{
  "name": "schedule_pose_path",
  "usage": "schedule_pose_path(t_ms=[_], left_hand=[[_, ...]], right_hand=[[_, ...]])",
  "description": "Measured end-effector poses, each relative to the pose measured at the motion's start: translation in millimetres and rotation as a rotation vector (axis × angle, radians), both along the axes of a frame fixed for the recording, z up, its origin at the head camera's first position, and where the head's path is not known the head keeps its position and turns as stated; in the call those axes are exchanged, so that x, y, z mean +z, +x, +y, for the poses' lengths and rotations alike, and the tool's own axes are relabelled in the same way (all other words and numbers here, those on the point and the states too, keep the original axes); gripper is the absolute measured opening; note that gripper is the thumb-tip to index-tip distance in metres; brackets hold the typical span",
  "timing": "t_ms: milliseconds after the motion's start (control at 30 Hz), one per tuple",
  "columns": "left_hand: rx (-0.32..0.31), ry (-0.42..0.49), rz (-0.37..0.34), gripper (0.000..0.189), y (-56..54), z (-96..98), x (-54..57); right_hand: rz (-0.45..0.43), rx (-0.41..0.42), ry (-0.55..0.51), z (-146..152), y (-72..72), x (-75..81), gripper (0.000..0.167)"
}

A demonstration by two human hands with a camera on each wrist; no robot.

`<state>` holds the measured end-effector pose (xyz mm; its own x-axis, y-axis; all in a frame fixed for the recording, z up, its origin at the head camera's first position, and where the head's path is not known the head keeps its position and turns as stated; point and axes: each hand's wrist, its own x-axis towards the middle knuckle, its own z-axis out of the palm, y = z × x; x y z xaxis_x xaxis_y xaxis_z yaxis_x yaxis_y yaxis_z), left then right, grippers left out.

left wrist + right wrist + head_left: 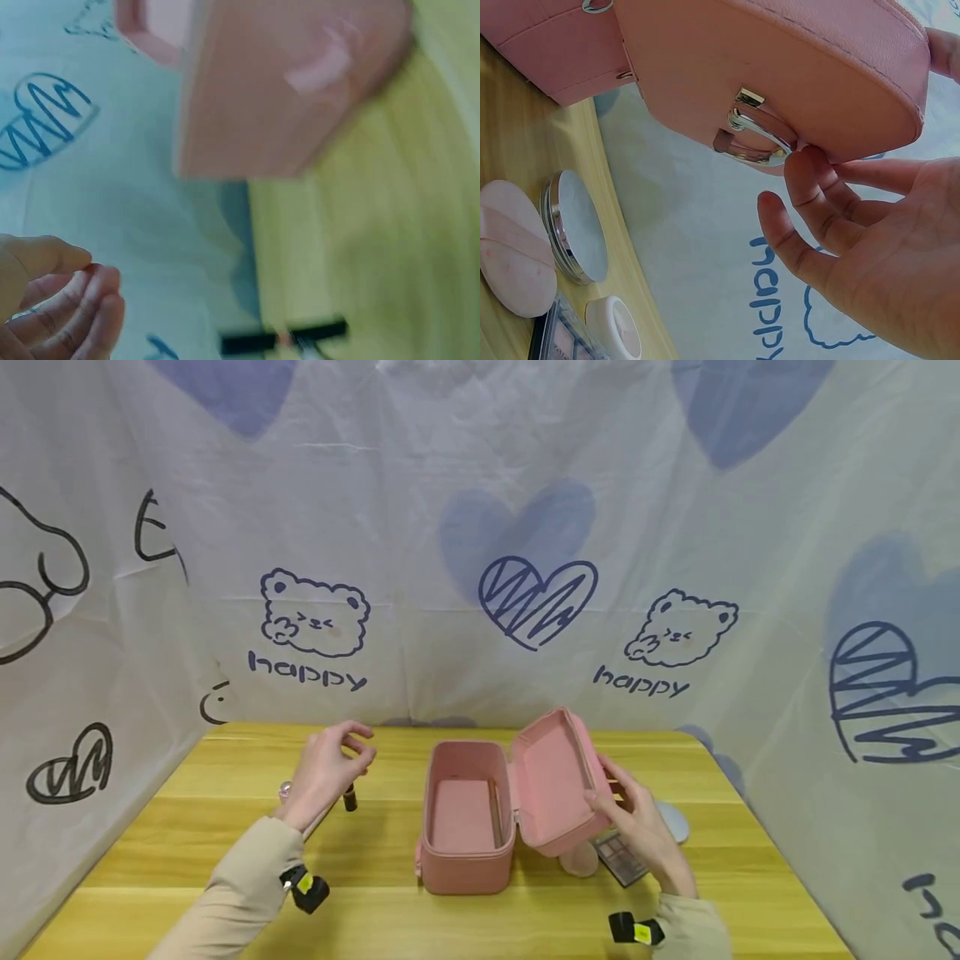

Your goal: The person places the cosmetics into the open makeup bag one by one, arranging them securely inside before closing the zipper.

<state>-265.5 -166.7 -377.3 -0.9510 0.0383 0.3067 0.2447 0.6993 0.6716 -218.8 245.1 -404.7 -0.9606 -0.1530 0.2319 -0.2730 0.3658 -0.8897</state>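
Observation:
A pink cosmetic case [467,875] stands on the table with its lid [555,777] tipped open to the right. My right hand [645,827] grips the lid's right edge, thumb on the inner side and fingers behind it. In the right wrist view these fingers [832,217] are by the metal-ringed carrying handle [761,139]. A thin brown stick [495,814] lies inside the case along its right wall. To the left of the case, my left hand [326,772] hovers over the table with loosely bent fingers and nothing in them. Close by is a small black tube [350,798].
Right of the case lie a pink powder puff [516,247], a round silver compact [577,225], a dark-framed palette [621,857] and a small white round jar [615,326]. A slim stick-like item [318,820] shows beside the left wrist. A printed cloth [420,527] hangs behind the table.

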Motion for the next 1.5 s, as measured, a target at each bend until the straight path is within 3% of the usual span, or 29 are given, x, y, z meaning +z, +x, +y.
schedule_pose_path(t_ms=[133,233,300,400,567,1000,1500], left_hand=[[0.079,-0.286,0.134,0.016,13.0,-20.7,-19.0],[0.115,-0.448,0.217,0.001,17.2,-31.3,-35.1],[0.127,-0.514,0.222,0.013,18.1,-36.9,-44.6],[0.133,-0.581,0.146,0.023,16.6,-41.7,-57.6],[0.126,-0.587,0.021,0.011,14.0,-42.7,-71.1],[0.167,-0.589,-0.073,0.007,13.0,-38.2,-82.5],[0.158,-0.599,-0.090,0.010,10.8,-36.0,-84.8]], right_hand=[[0.002,0.001,-0.005,-1,-0.3,-0.2,0.062],[0.005,0.000,-0.007,-1,-0.5,0.1,0.062],[0.006,0.000,-0.008,0,-0.5,0.0,0.062],[0.001,-0.002,-0.013,1,0.0,0.0,0.062],[0.009,-0.006,-0.014,3,0.9,-0.3,0.062],[0.012,0.010,-0.008,2,0.6,-2.3,0.062],[0.008,0.001,-0.006,1,0.4,-0.2,0.062]])
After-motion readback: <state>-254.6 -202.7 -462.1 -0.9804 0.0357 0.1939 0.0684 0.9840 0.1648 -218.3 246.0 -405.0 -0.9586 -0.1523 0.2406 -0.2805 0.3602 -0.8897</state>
